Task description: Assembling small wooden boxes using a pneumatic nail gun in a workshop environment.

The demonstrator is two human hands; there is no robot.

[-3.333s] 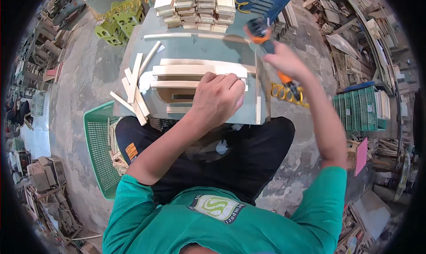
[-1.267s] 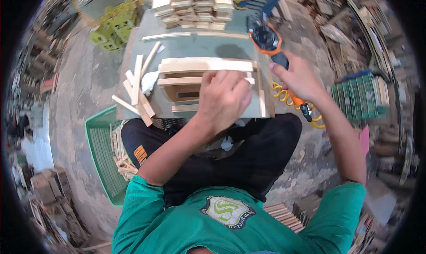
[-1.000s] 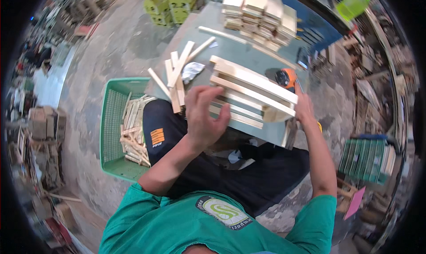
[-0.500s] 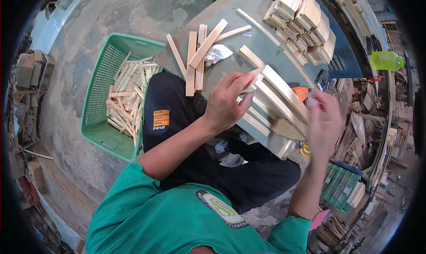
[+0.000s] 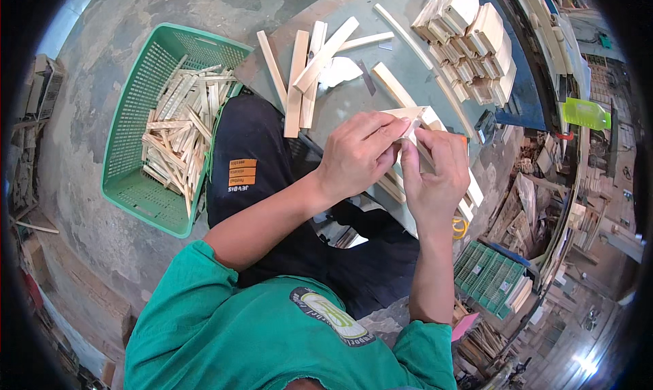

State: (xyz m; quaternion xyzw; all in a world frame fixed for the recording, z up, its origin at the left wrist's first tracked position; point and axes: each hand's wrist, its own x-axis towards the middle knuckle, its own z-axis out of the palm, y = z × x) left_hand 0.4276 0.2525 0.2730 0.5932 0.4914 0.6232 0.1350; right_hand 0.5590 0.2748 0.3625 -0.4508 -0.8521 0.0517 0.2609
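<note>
My left hand (image 5: 360,148) and my right hand (image 5: 439,169) meet at the near end of a pale wooden assembly (image 5: 432,119) made of long slats. Fingers and thumbs of both hands are closed in a pinch around a small pale piece (image 5: 409,127) at that end; its kind cannot be made out. The hands cover much of the assembly, whose far end shows beyond my right hand. Under it lies the grey worktable (image 5: 333,114), with several loose wooden strips (image 5: 296,84) and a white crumpled sheet (image 5: 340,71) left of the hands.
A green plastic basket (image 5: 117,160) full of wood offcuts stands on the floor at left. Shaped wooden blocks (image 5: 469,39) are stacked at the table's far right. Beyond them is a yellow-green bottle (image 5: 585,114). A green crate (image 5: 486,274) sits at lower right.
My right hand has swung left from the assembly's far end to join my left hand, its fingers now closed. The view has shifted slightly.
</note>
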